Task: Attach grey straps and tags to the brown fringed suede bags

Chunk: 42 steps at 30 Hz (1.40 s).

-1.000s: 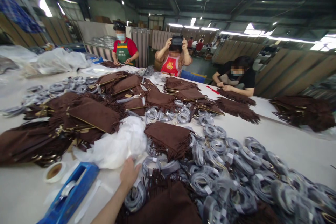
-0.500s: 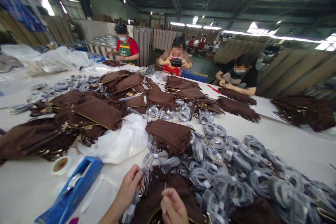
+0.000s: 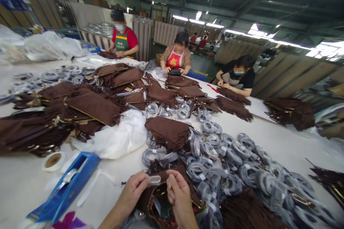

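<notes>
My left hand [image 3: 135, 189] is closed, thumb against forefinger, on a small oblong loop [image 3: 155, 179] with a pale rim. My right hand [image 3: 179, 195] is pinched just to the right of it; whatever its fingertips hold is too small to make out. Beneath both hands lies a dark brown fringed bag [image 3: 145, 202], its gold-edged mouth gaping so that a patterned lining [image 3: 161, 205] shows. Coiled grey straps [image 3: 197, 171] in clear wrapping crowd the bag's right side. Another brown fringed bag [image 3: 168, 128] lies flat just beyond.
A blue tape dispenser [image 3: 67, 189] and a tape roll [image 3: 53, 161] stand at left on the white table [image 3: 282, 150]. Crumpled white plastic [image 3: 123, 136] lies behind them. Brown bags [image 3: 91, 105] are heaped farther left. Several co-workers [image 3: 176, 57] work across the table.
The bag under my hands now shows its open mouth and lining. My hands have come level, with the loop between them. A co-worker opposite has lowered a black object to the table.
</notes>
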Tool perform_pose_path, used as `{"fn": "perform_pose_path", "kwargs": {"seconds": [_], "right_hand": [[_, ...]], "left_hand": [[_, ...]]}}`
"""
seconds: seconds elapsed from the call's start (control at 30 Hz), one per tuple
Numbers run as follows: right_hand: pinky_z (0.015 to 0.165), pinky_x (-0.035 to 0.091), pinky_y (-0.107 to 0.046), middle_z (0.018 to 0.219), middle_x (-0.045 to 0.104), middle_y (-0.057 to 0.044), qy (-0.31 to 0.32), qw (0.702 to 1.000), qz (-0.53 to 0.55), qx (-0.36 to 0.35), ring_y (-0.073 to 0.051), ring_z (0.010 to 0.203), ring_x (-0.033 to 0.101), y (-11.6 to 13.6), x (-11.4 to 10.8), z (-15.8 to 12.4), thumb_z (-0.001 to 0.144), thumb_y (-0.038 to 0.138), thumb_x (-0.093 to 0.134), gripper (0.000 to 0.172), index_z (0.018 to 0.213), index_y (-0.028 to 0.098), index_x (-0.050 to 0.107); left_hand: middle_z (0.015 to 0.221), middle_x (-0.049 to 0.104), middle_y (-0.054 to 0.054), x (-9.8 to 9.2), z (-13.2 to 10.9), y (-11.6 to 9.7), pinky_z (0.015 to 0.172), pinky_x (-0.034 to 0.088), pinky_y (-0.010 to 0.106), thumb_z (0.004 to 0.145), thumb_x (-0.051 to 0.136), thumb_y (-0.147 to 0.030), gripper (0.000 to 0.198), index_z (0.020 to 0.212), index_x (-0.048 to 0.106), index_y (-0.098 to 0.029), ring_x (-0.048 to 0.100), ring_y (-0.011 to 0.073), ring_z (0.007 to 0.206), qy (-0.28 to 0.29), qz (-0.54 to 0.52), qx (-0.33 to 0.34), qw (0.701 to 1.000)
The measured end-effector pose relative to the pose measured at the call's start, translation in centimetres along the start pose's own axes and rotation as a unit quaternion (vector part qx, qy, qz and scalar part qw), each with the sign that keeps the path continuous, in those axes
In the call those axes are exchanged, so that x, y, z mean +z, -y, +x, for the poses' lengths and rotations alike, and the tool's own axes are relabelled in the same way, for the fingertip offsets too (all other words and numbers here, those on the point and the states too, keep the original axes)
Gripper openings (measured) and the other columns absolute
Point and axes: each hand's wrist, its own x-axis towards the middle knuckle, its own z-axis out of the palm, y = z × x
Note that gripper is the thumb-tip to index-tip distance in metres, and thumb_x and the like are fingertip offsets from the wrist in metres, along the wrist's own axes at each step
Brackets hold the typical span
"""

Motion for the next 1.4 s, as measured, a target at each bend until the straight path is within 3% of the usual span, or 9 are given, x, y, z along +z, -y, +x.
{"fn": "perform_pose_path", "kwargs": {"seconds": [0.13,0.37,0.57,0.73,0.8,0.93,1.07,1.2,1.4], "right_hand": [[0.034,0.011,-0.015,0.052,0.039,0.012,0.028,0.997,-0.065,0.017,-0.001,0.037,0.02,-0.2,0.2,0.1,0.065,0.062,0.074,0.051,0.08,0.017,0.057],[0.034,0.012,-0.016,0.05,0.034,0.013,0.015,0.995,-0.102,0.007,-0.001,0.038,0.019,-0.5,0.3,0.2,0.066,0.067,0.07,0.053,0.077,0.018,0.055],[0.033,0.007,-0.018,0.046,0.036,0.013,0.027,0.989,-0.124,0.076,0.0,0.035,0.016,0.5,0.0,0.2,0.059,0.069,0.073,0.056,0.067,0.018,0.051],[0.034,0.004,-0.019,0.048,0.042,0.011,0.059,0.981,-0.111,0.15,0.0,0.035,0.016,1.2,-0.2,-0.3,0.054,0.062,0.079,0.054,0.068,0.017,0.054],[0.034,0.005,-0.019,0.047,0.041,0.011,0.081,0.979,-0.12,0.14,0.0,0.035,0.016,1.2,0.1,-0.7,0.059,0.06,0.077,0.05,0.068,0.018,0.053],[0.036,0.01,-0.019,0.048,0.038,0.012,0.138,0.973,-0.163,0.093,-0.002,0.037,0.017,0.8,0.6,-1.4,0.071,0.056,0.07,0.041,0.069,0.018,0.052],[0.038,0.012,-0.02,0.049,0.034,0.012,0.109,0.977,-0.179,0.043,-0.004,0.04,0.018,0.3,0.6,-1.6,0.076,0.056,0.065,0.04,0.071,0.019,0.051],[0.04,0.012,-0.021,0.051,0.032,0.011,0.087,0.98,-0.178,0.018,-0.005,0.043,0.017,-0.9,0.4,-2.0,0.078,0.054,0.063,0.038,0.071,0.019,0.052],[0.045,0.022,-0.021,0.054,0.035,0.008,0.064,0.977,-0.204,-0.019,-0.008,0.049,0.027,-2.3,0.8,-2.4,0.079,0.053,0.061,0.038,0.064,0.02,0.049]], "left_hand": [[0.069,0.051,0.0,0.4,0.1,0.5,0.066,0.041,0.028,0.092,0.039,-0.052,0.042,0.065,0.048,-0.021,0.05,0.018,0.068,-0.031,0.015,0.023,0.999],[0.078,0.054,0.003,0.2,-0.5,0.4,0.074,0.042,0.03,0.098,0.031,-0.038,0.036,0.072,0.049,-0.021,0.052,0.0188,0.077,0.023,0.071,0.114,0.991],[0.089,0.054,0.005,0.3,-0.9,0.3,0.078,0.047,0.029,0.098,0.034,-0.028,0.027,0.08,0.052,-0.02,0.055,0.0183,0.084,0.062,0.142,0.183,0.971],[0.096,0.057,0.007,-0.1,-1.8,0.3,0.079,0.05,0.029,0.095,0.039,-0.023,0.021,0.086,0.057,-0.02,0.058,0.0193,0.086,0.05,0.18,0.212,0.959],[0.106,0.059,0.01,-0.1,-2.0,-0.2,0.087,0.049,0.034,0.093,0.047,-0.027,0.016,0.099,0.06,-0.021,0.058,0.023,0.097,0.031,0.172,0.195,0.965],[0.121,0.06,0.01,0.6,-1.3,-1.8,0.099,0.043,0.038,0.091,0.052,-0.035,0.049,0.138,0.04,-0.024,0.056,0.0243,0.111,0.037,0.094,0.113,0.988],[0.102,0.068,0.004,1.2,-0.4,-2.2,0.09,0.044,0.03,0.095,0.042,-0.034,0.028,0.111,0.061,-0.022,0.06,0.0201,0.097,0.114,0.055,0.089,0.988],[0.08,0.063,0.001,0.8,-1.2,-0.2,0.077,0.042,0.028,0.093,0.041,-0.035,0.029,0.078,0.061,-0.02,0.055,0.0184,0.081,0.119,0.103,0.067,0.985],[0.089,0.06,0.002,0.5,-3.3,1.7,0.081,0.04,0.028,0.093,0.042,-0.041,0.028,0.088,0.059,-0.02,0.052,0.0188,0.086,0.133,0.055,0.043,0.989]]}}
